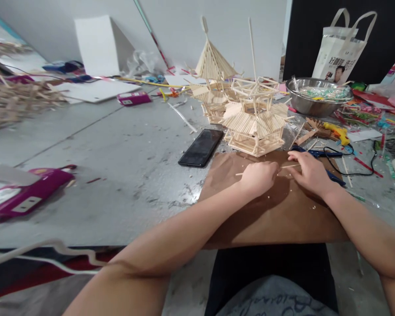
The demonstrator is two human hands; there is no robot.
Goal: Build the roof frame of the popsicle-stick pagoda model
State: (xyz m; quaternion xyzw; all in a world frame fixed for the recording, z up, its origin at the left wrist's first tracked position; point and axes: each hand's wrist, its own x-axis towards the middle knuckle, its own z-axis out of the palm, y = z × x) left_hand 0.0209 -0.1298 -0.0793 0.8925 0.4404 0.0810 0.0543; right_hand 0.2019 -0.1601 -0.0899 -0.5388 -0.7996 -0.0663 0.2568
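My left hand (260, 179) is closed around a thin wooden stick (289, 166), whose pale ends stick out on both sides of the fist. My right hand (311, 173) has its thumb and fingers curled about the stick's right end. Both hands rest low over a brown paper sheet (250, 224) dotted with small wood chips. Just beyond them stands a stick-built pavilion model (255, 125) with a six-sided lower roof and an open frame on top. Behind it is a second stick pavilion (215, 63) with a pointed roof.
A black phone (201, 148) lies left of the models. To the right are a yellow glue gun (338, 132) with a black cord, a blue-handled tool (335, 177) and a metal bowl (316, 107). Purple power strips (33, 191) and scattered scraps lie on the grey table (125, 171).
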